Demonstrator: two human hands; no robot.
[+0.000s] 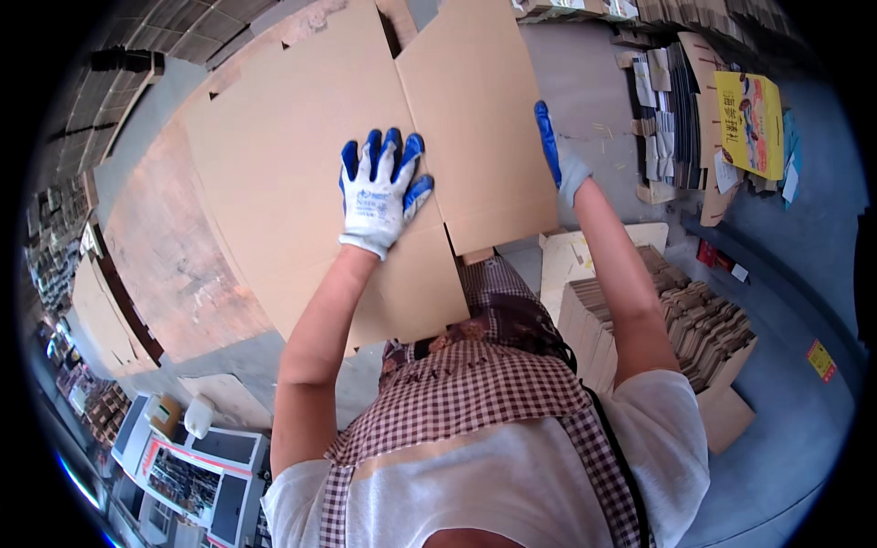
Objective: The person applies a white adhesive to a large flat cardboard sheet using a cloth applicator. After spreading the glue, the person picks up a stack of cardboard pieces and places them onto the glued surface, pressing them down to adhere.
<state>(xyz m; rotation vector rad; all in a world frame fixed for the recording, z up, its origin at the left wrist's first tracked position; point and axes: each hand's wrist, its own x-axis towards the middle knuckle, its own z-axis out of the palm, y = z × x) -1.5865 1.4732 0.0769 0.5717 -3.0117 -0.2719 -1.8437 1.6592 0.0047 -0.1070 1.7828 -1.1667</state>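
Gloved hands set apart on a brown cardboard sheet

The left hand (380, 194) lies flat, back up and fingers fanned, on the cardboard sheet (283, 155), just beside a crease; its palm is out of sight. Across from it, the right hand (550, 148) is at the outer edge of a cardboard panel (470, 119), seen nearly edge-on, so I cannot tell whether its fingers grip the board. The hands are well apart. Beyond both, the sheet is cut off at the upper border. Left of the left hand, a worn surface (174, 265) shows past the sheet, which hides the rest. Nearer than the right hand, the right forearm (621, 265) partly covers stacked cardboard (703, 333); farther right of that hand is a yellow box (749, 123), its printing distorted by the lens
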